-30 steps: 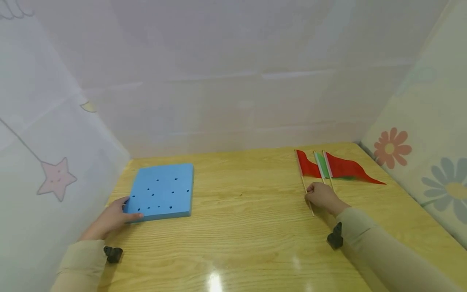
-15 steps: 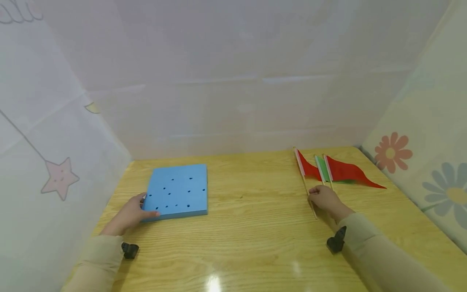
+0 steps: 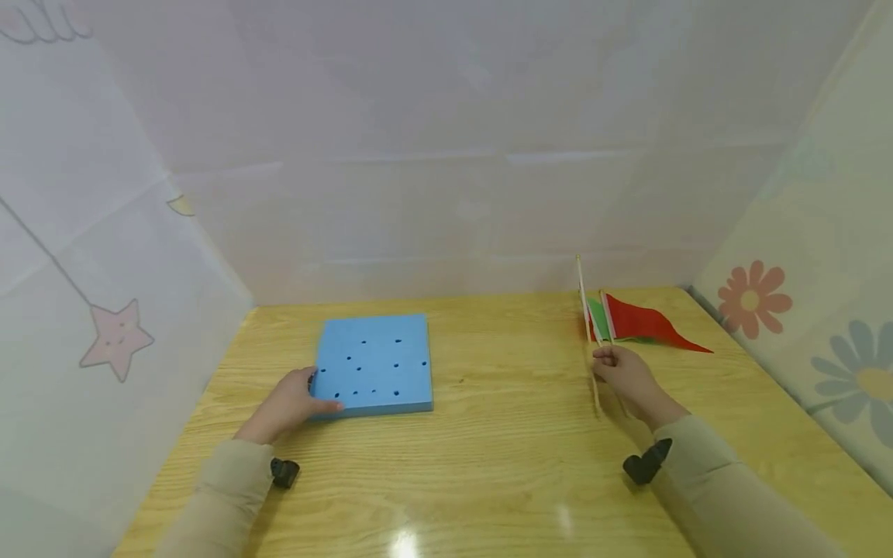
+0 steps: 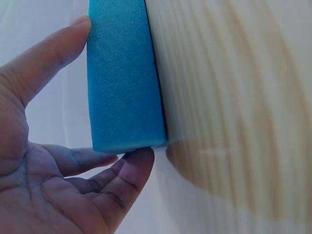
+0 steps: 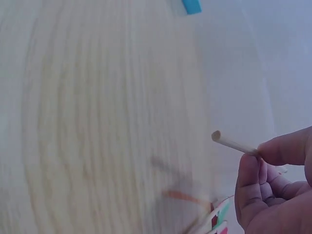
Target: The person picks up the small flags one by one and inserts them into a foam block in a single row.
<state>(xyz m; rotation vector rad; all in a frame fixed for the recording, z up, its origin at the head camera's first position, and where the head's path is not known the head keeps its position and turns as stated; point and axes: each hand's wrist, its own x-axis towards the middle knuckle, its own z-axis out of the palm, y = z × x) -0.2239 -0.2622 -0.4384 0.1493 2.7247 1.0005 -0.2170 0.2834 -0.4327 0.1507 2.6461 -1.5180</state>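
Observation:
My left hand [image 3: 284, 403] grips the near left corner of a square blue foam block [image 3: 377, 356] that lies flat and has several small holes in its top. In the left wrist view the thumb [image 4: 58, 51] touches the block's upper edge, and bent fingers press its side. My right hand [image 3: 628, 380] pinches the wooden stick of a small flag [image 3: 583, 298] between thumb and fingertips. That stick is lifted off the table, and its cloth is mostly hidden edge-on. Beside it lie a green flag [image 3: 598, 318] and a red pennant flag [image 3: 645, 322], partly overlapping.
Everything is on a light wood table [image 3: 474, 465]. A pale cloth wall [image 3: 446, 194] stands along the back, with printed side walls at left and right. Each wrist carries a small black camera.
The blue block has slid to the right with my left hand. My right hand has lifted one red flag's stick off the table, its top end rising.

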